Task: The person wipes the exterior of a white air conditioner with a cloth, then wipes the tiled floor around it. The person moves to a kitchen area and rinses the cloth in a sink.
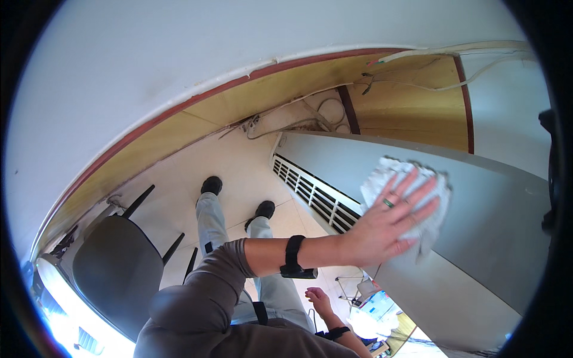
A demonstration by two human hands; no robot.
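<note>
My left hand (387, 223), with a ring on one finger, reaches across to the right. Its fingers are spread over a crumpled white cloth (436, 219), which lies against the smooth grey-blue panel (497, 201) of a large appliance or cabinet. Beside the cloth, a white slatted vent grille (309, 185) runs along this unit's edge. Lower down, my right hand (318, 300) hangs near my body, away from the panel. Its fingers are loosely bent, and no object shows in it.
A dark grey chair (118, 264) stands at the left. Yellow wood panelling (250, 96) with dark red trim lines the wall. Loose cables (429, 87) hang at upper right, and another cable lies in the corner beyond the unit. A folding metal rack and packages are at lower right.
</note>
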